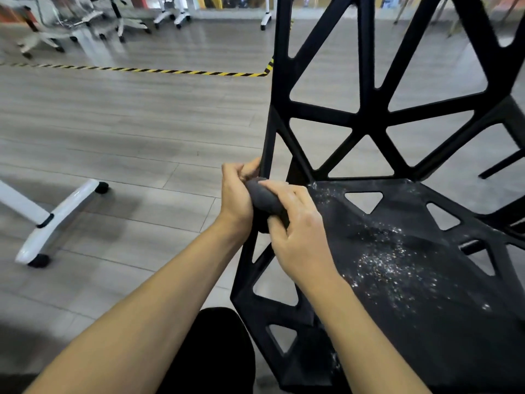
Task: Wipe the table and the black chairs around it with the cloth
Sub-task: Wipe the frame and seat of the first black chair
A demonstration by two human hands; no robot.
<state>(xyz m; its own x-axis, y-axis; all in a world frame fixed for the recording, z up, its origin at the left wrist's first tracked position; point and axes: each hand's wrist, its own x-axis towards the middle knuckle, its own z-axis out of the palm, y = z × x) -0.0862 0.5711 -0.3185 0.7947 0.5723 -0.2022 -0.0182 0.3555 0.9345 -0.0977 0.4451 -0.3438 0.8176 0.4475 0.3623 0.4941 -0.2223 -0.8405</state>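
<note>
Grey plank floor (113, 132). Black chair (369, 120), lattice back upright, seat speckled with white flecks (395, 263). White caster leg (59, 220) well left of chair. Left hand (237, 191) curled at the back's left edge, gripping the cloth (265, 199). Right hand (298, 231) curled round the dark bunched cloth at the seat's rear-left corner.
</note>
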